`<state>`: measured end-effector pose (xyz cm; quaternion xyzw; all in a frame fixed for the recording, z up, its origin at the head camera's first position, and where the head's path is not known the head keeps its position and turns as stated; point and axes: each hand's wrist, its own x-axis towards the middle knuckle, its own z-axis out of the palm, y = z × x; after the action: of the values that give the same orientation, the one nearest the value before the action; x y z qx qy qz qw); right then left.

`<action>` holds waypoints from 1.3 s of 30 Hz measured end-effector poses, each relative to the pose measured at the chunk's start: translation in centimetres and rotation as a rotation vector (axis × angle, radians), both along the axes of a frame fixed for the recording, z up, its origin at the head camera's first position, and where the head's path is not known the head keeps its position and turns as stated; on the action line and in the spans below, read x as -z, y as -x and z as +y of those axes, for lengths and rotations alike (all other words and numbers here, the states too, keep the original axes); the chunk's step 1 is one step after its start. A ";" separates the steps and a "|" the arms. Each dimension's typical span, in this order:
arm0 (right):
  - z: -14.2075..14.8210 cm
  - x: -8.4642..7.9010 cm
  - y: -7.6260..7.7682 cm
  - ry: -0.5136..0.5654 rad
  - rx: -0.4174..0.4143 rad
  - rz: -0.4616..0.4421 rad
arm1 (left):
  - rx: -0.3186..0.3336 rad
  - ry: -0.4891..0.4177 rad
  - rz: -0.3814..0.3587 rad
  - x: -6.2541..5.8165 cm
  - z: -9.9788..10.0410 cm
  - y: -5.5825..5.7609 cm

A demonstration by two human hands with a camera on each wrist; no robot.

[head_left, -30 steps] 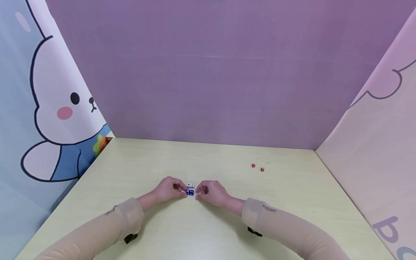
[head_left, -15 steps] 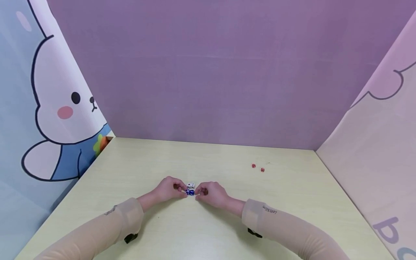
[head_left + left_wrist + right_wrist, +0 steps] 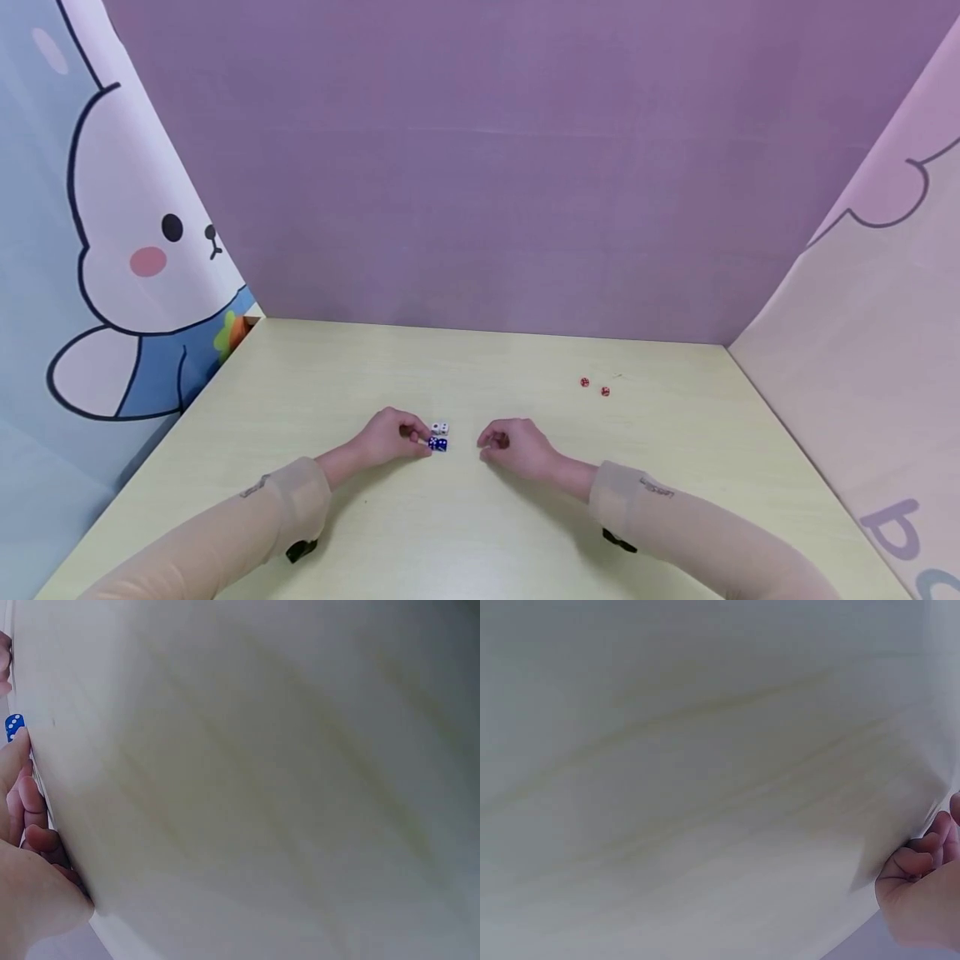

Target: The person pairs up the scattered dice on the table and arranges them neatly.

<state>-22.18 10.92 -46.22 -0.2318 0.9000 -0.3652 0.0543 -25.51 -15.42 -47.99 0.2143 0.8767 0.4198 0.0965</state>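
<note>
Two blue dice (image 3: pixel 441 445) sit side by side on the table, directly in front of two white dice (image 3: pixel 440 428). My left hand (image 3: pixel 386 436) pinches the left blue die between thumb and forefinger. In the left wrist view, a fingertip meets the blue die (image 3: pixel 15 724), partly covering it. To the right of the dice, my right hand (image 3: pixel 517 448) is near the tabletop, its fingers loosely bent and holding nothing. The right wrist view shows the right hand (image 3: pixel 922 892) with only its bent fingers and no die.
Two red dice (image 3: pixel 595 387) lie apart on the table (image 3: pixel 480 533), farther back and to the right. A purple panel (image 3: pixel 480 167) rises along the back edge. Printed cloth panels (image 3: pixel 862 350) flank both sides.
My right hand has drawn away to the right from the blue dice, leaving a gap. The left hand and all the dice have stayed in place.
</note>
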 end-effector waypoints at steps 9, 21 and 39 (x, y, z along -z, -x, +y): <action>5.9 0.4 0.5 0.005 0.113 0.036 | 0.004 -0.015 -0.004 0.1 -0.1 0.0; 12.4 0.0 2.0 -0.037 0.343 0.044 | 0.017 -0.015 0.017 0.3 -0.3 0.1; 14.8 0.3 5.9 -0.032 0.543 0.061 | 0.000 -0.007 0.005 0.3 -0.2 0.1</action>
<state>-28.10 25.76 -46.54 0.0079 0.9360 -0.3450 -0.0688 -25.64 -15.59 -48.26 0.2158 0.8754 0.4222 0.0937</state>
